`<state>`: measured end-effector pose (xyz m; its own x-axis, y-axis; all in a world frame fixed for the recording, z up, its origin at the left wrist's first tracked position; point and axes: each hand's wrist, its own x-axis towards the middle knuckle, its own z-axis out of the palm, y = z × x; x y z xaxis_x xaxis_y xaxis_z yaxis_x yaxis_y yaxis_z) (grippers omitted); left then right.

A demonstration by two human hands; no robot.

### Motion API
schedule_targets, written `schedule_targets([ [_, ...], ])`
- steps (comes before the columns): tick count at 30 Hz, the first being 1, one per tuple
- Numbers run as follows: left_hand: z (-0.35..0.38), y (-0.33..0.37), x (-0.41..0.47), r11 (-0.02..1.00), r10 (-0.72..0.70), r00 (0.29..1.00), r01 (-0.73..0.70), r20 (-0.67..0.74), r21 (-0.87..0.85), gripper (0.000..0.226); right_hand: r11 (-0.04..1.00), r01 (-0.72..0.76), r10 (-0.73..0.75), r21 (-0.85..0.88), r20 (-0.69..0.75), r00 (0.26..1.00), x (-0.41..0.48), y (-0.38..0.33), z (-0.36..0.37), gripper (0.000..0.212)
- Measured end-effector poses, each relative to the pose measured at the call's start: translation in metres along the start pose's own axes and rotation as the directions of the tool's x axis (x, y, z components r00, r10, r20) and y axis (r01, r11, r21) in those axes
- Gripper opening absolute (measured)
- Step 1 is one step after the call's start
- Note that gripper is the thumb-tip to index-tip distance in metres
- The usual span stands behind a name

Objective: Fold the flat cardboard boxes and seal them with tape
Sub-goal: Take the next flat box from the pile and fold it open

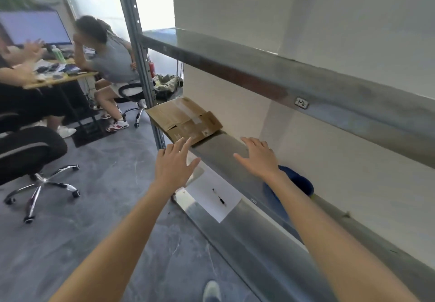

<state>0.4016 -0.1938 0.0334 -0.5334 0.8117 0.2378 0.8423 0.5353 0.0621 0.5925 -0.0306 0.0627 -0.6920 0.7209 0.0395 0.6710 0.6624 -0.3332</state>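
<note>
A flattened brown cardboard box (183,119) with strips of clear tape lies on the left end of a metal shelf (219,144). My left hand (174,163) is stretched out with spread fingers, its fingertips just short of the box's near edge. Further right, my right hand (259,156) hovers open over the bare shelf surface. Neither hand holds anything. No tape roll is in sight.
A higher shelf beam (282,76) crosses overhead. A blue object (296,184) sits on the shelf under my right forearm. A white sheet with a dark screwdriver-like tool (220,197) lies below. Seated people, office chairs (40,158) and a desk (61,78) fill the left.
</note>
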Motion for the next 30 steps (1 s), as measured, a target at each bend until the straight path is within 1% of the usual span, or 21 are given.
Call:
schedule_targets([
  [3,0.015,-0.028,0.039,1.000,-0.003,1.000,0.003,0.011,-0.007,0.068,1.000,-0.004,0.004,0.028,0.019,1.000,0.045,-0.018,0.015,0.066],
  [7,0.030,-0.064,0.099,0.999,0.031,0.999,-0.031,0.024,-0.009,0.068,0.999,-0.032,0.030,0.038,0.041,0.999,0.114,-0.041,0.031,0.065],
  [12,0.045,-0.111,0.176,0.998,0.062,0.997,-0.061,0.034,-0.026,0.068,0.993,-0.108,0.104,0.050,0.075,0.992,0.194,-0.071,0.047,0.066],
  [17,0.069,-0.153,0.238,0.995,0.078,0.995,-0.073,0.065,-0.074,0.068,0.971,-0.223,0.212,0.083,0.128,0.969,0.246,-0.093,0.081,0.066],
  [21,0.091,-0.183,0.285,0.986,0.099,0.992,-0.088,0.072,-0.140,0.074,0.946,-0.313,0.295,0.087,0.172,0.940,0.279,-0.103,0.107,0.070],
  [23,0.104,-0.200,0.310,0.980,0.134,0.988,-0.121,0.075,-0.158,0.075,0.927,-0.362,0.344,0.094,0.167,0.924,0.293,-0.107,0.119,0.071],
  [25,0.115,-0.214,0.333,0.968,0.186,0.977,-0.163,0.108,-0.192,0.074,0.900,-0.425,0.408,0.096,0.154,0.900,0.302,-0.112,0.128,0.072],
  [28,0.130,-0.228,0.368,0.945,0.272,0.951,-0.235,0.146,-0.229,0.074,0.821,-0.548,0.533,0.159,0.132,0.836,0.310,-0.122,0.141,0.073],
  [30,0.140,-0.236,0.388,0.933,0.312,0.933,-0.265,0.178,-0.244,0.076,0.768,-0.605,0.593,0.212,0.123,0.796,0.311,-0.132,0.150,0.072],
])
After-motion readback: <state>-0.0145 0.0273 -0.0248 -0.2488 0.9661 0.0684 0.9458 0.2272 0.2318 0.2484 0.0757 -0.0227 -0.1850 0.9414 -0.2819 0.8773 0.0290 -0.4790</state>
